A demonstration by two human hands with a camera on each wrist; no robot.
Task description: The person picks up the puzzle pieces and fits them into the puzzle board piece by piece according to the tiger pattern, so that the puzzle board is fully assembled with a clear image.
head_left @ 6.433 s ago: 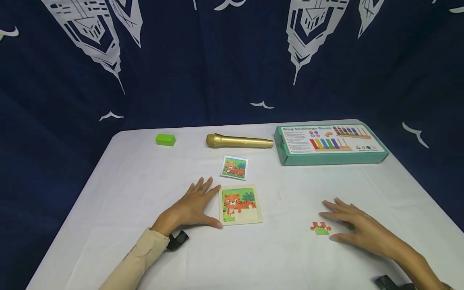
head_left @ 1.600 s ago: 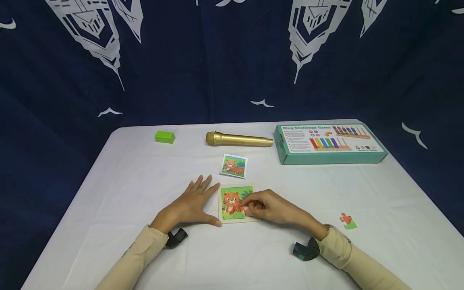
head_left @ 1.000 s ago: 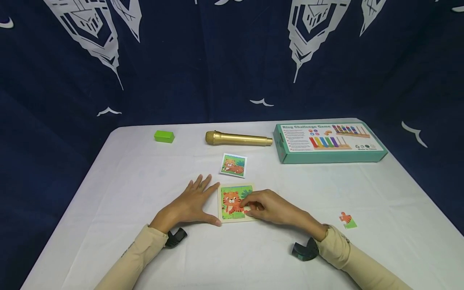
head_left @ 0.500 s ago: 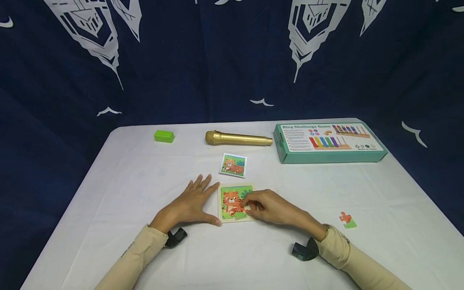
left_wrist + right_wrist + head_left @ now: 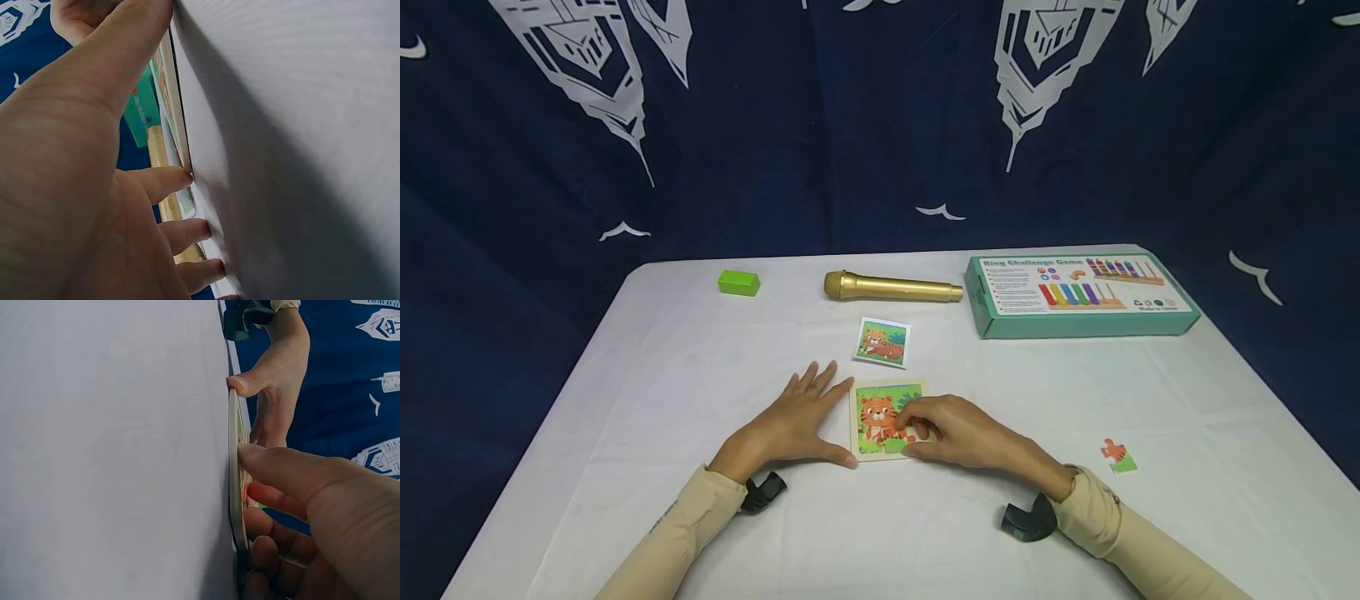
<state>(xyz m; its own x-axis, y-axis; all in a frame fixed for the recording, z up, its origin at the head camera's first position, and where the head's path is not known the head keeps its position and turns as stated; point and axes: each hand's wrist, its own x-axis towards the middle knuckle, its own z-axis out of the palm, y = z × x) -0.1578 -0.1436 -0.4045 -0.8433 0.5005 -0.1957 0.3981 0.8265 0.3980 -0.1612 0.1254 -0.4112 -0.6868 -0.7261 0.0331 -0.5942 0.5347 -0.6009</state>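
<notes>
A small wooden jigsaw puzzle board (image 5: 872, 457) with a tiger picture lies at the table's middle. My left hand (image 5: 790, 425) rests to its left, fingers spread and fairly straight; index fingertip and thumb touch the board's left edge. My right hand (image 5: 962, 433) is over the lower right of the board, its thumb and bent index finger on an orange-and-green puzzle piece (image 5: 893, 446), partly hidden by the hand. In the right wrist view the thumb (image 5: 262, 456) lies against the board's near border. A loose orange-and-green puzzle piece (image 5: 1120, 457) lies far to the right.
Just behind the board is a square tiger picture card (image 5: 882, 342). Along the back stand a green block (image 5: 739, 283), a gold microphone (image 5: 895, 288) and a teal Ring Challenge Game box (image 5: 1082, 300). A dark blue printed curtain (image 5: 880, 125) hangs behind the table.
My right hand came from the loose pieces to the board. The orange-and-green piece, tilted half a second ago, now sits straighter, and my thumb has shifted toward the board's lower edge. The left hand stayed.
</notes>
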